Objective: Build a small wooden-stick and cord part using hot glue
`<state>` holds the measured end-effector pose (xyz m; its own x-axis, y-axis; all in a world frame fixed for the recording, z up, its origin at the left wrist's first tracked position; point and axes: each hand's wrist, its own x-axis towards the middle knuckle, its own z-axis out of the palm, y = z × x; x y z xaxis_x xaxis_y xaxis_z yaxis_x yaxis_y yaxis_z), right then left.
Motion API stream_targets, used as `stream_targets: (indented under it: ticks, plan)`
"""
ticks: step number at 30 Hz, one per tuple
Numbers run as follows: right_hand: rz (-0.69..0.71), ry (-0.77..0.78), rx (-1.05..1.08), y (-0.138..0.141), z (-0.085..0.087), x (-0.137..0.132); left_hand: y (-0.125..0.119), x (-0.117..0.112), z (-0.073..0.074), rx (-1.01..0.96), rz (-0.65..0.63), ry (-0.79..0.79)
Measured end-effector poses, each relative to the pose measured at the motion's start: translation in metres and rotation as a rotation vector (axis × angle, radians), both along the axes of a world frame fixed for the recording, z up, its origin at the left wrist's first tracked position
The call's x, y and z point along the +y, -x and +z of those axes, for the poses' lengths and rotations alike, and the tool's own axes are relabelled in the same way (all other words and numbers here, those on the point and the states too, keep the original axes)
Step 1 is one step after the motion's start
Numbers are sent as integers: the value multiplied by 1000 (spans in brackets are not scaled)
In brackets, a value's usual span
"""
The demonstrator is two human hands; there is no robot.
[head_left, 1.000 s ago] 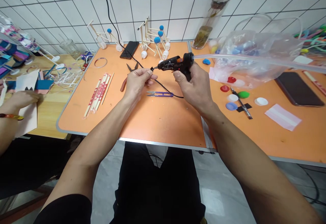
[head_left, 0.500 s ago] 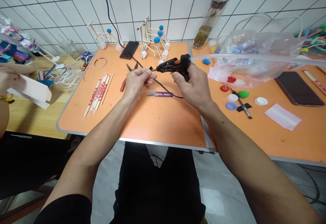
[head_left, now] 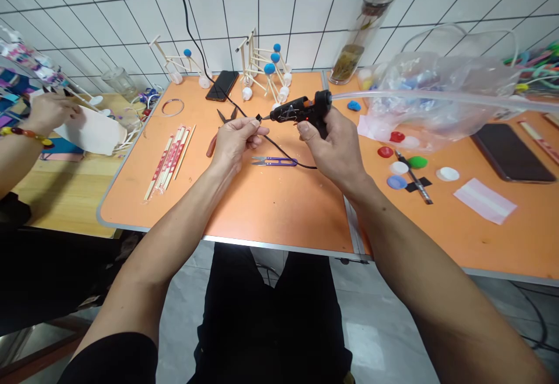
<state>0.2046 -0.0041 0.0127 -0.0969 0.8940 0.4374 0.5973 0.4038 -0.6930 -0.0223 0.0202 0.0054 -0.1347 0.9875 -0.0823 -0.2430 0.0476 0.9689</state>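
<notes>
My right hand (head_left: pixel 334 148) is wrapped round the grip of a black hot glue gun (head_left: pixel 299 110) held above the orange table (head_left: pixel 262 203). A long clear glue stick (head_left: pixel 437 99) sticks out of its back to the right. The nozzle points left at my left hand (head_left: pixel 236 139). That hand pinches a small dark piece (head_left: pixel 258 118) right at the nozzle tip. The gun's black cord (head_left: pixel 283 154) trails down onto the table beneath my hands.
Purple thread snips (head_left: pixel 274 161), red-handled pliers (head_left: pixel 216 136), a bundle of chopsticks (head_left: pixel 170 159), stick-and-ball models (head_left: pixel 266 72) and a phone (head_left: pixel 222 85) lie on the table. Bottle caps (head_left: pixel 399 167) and a plastic bag (head_left: pixel 437 92) are at right. Another person's hand (head_left: pixel 46 113) holds white card at left.
My hands have stayed almost still, the glue gun shifting slightly. The person at left has lifted the white card up and further back.
</notes>
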Motion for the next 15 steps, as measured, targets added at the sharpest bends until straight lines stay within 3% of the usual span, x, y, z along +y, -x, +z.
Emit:
stream_targets:
  ticks: [15]
  plan:
    - [-10,11,21,3,0,-2,0,0,-1,-24,-15,3]
